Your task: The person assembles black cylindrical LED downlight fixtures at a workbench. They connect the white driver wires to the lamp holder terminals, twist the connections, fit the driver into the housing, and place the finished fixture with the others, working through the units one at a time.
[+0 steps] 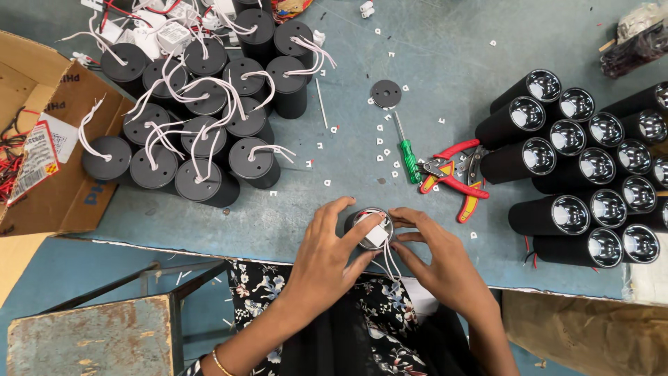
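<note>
While I look down: both hands meet at the desk (pixel 431 63) edge, six o'clock.
Left hand (pixel 327 254): fingers pinching the black cylinder (pixel 356 221).
Right hand (pixel 438 261): fingers gripping its white driver (pixel 376 237).

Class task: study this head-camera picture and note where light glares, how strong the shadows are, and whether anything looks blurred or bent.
Head view: glare spots on the shiny reflectors of the lying black cylinders; soft, short shadows under the standing wired cylinders; both hands, left hand and right hand, look sharp; the table edge bows slightly near the frame border.
</note>
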Tool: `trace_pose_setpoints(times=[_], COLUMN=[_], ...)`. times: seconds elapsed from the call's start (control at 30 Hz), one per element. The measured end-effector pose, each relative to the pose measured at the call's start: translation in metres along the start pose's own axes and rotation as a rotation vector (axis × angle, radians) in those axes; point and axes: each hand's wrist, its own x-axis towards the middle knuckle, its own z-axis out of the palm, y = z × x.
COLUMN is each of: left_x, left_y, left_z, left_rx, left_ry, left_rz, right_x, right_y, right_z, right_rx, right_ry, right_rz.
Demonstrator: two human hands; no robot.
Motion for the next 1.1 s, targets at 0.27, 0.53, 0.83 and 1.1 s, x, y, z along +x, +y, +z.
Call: trace_pose_setpoints(times=[0.27,0.53,0.83,1.1], left_x=[0.012,0.013,-0.011,-0.014], left_y=[-0.001,0.000,-0.001,0.001], left_z=[-0.011,-0.022,-0.026,-0.029], left_rx=[0.158,0.191,0.033,0.141], left_ry=[-0.034,-0.114,0.019,0.042], left_rz=[0.105,0.122,0.026,0.088], right_x=[0.000,-0.009,-0.012,-0.006], right_y=[-0.002,-0.011,-0.029,-0.035], right_z=[-0.001,0.000,0.006,0.012], right_rx=[-0.047,-0.025,-0.286,-0.389], right_ry=[-0.003,0.037,0.068,0.062], right_rz=[0.036,-0.018,-0.186,-0.135])
